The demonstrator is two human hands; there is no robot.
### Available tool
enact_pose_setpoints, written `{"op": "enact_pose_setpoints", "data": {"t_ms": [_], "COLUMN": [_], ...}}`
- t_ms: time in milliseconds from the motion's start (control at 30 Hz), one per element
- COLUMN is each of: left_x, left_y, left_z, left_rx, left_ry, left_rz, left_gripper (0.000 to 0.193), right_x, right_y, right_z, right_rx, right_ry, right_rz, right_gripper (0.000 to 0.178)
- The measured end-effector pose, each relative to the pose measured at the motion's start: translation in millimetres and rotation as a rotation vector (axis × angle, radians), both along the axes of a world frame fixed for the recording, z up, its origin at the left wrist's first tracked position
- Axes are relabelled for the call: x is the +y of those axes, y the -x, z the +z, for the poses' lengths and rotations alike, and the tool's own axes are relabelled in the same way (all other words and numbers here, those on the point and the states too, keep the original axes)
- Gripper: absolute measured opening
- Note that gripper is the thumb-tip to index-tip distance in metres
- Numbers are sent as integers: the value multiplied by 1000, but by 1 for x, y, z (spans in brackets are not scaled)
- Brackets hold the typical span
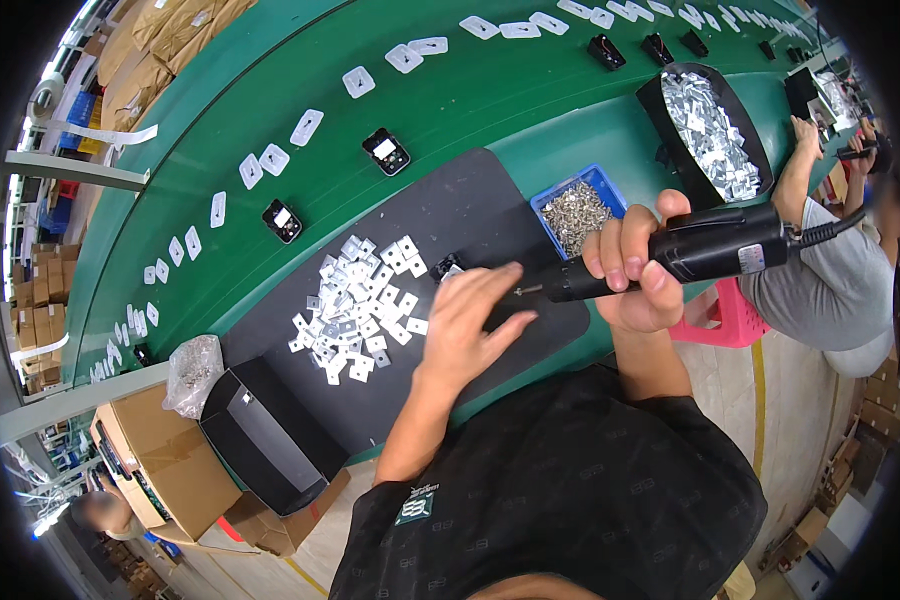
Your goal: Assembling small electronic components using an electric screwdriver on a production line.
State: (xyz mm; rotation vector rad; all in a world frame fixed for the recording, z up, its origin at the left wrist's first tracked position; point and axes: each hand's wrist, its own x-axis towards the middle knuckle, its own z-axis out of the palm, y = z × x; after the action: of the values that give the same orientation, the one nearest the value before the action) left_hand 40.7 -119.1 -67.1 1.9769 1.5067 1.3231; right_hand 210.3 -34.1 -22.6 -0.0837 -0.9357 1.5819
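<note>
My right hand (637, 262) is wrapped round a black corded electric screwdriver (720, 243). Its thin metal bit (527, 290) points left, the tip close to the fingertips of my left hand (462, 325). That hand reaches over the dark grey mat with fingers stretched and thumb apart. A small black part (446, 265) with a pale piece on it shows just beyond the left fingers, which partly cover it; whether they touch it I cannot tell. Left of this hand lies a loose pile of small silvery-white plates (355, 315). Beyond the screwdriver stands a blue tray (604, 182) of screws (574, 214).
A green conveyor (340, 190) curves past the mat (470, 180), carrying white plates and black housings (385, 151). At the right rear stands a black bin (660, 110) of metal pieces. An open black box (260, 430), clear bag (194, 370) and carton (160, 450) sit left. Co-workers sit right.
</note>
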Motion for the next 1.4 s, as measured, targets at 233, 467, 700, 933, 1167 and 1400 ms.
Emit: {"op": "enact_pose_setpoints", "data": {"t_ms": [233,467,700,933,1167,1400], "left_x": [-17,-12,-10,-4,-2,-4], "left_y": [65,45,37,35,35,35], "left_z": [-18,-58,-46,-53,-54,-54], "left_rx": [254,294,283,285,255,261], "left_ry": [252,274,270,206,220,223], "left_rz": [103,182,233,190,188,196], "left_gripper": [88,73,72,69,55,54], "right_x": [2,0,-1,1,0,-1], "right_y": [11,55,65,60,59,60], "right_z": [-17,-38,-48,-49,-57,-60], "right_rx": [-102,-160,-207,-201,-250,-244], "right_ry": [19,27,-9,-28,-20,-16], "right_rz": [-125,-161,-117,-148,-133,-130], "right_gripper": [40,41,41,40,39,38]}}
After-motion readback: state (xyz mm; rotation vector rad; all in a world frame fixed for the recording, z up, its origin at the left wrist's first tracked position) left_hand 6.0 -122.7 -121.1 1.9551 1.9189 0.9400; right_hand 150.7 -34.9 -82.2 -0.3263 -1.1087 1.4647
